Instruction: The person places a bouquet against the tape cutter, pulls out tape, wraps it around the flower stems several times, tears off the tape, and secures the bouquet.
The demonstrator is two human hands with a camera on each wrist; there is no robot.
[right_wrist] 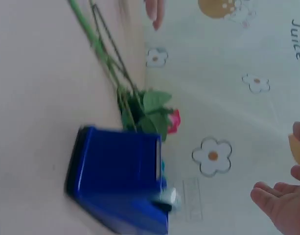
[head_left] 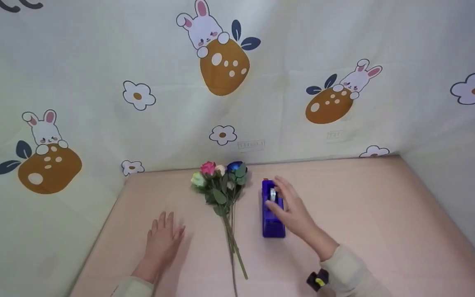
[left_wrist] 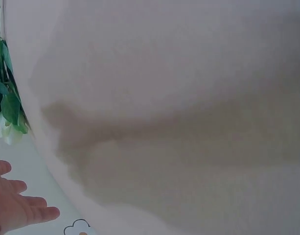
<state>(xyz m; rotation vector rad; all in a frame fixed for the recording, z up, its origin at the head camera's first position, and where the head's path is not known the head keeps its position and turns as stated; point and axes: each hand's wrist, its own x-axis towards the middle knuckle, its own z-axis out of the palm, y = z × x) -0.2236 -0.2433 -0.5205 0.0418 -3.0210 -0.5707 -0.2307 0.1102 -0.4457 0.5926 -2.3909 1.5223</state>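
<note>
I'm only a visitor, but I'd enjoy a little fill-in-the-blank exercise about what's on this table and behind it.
1. The tape dispenser is coloured ____.
2. In the head view, the flowers lie to the ____ of the tape dispenser.
3. In the head view, the longest stem reaches the ____ edge of the picture.
4. In the head view, the patterned backdrop shows ____ rabbits.

Missing words: blue; left; bottom; three.
</note>
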